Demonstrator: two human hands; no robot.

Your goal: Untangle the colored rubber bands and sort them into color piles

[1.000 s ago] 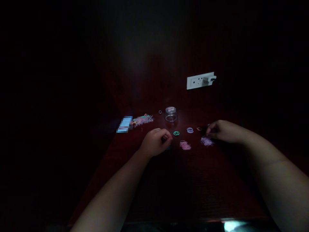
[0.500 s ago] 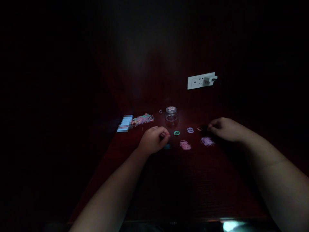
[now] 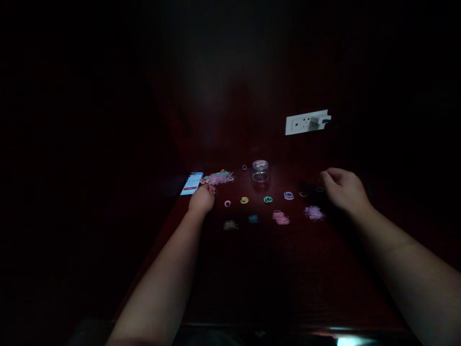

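My left hand is closed, fingers curled, at the near edge of a mixed pile of small coloured rubber bands. What its fingertips hold, if anything, is too small to make out. On the right, my right hand is pinched closed just above a dark rubber band; its fingertips' contents cannot be made out. Between the hands runs a row of pink, yellow, green, lilac and orange bands.
Nearer lie small heaps: olive, blue, pink and purple bands. A lidded clear jar stands behind the row, a lone band beside it. A lit phone lies left; a wall socket is behind.
My left hand has moved left to the mixed pile, uncovering the pink and yellow bands and the olive heap. My right hand has shifted slightly, and a dark band now shows beside it.
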